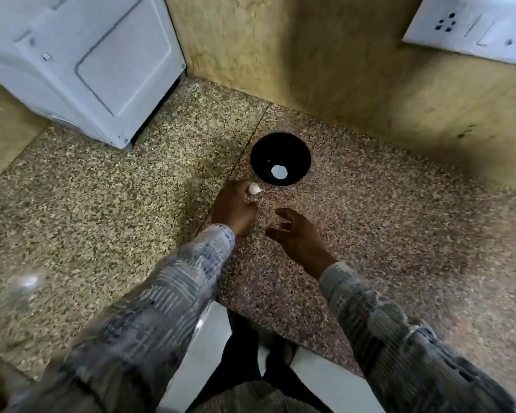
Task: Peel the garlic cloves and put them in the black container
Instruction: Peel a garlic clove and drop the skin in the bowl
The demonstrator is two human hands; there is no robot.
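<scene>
Bare speckled bench (399, 228) spread wide to the right of the black container (280, 147) and to its left, but the wall (325, 79) rose close behind it, a white appliance (87, 64) filled the far left corner, and a blurred glassy thing (24, 287) sat near the front left edge.

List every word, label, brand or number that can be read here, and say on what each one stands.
No text can be read.
On the white appliance: small marks, too blurred to read.
On the socket panel: only holes and switches, no letters.
On the black container and the garlic clove that the left hand pinches: no text.
</scene>
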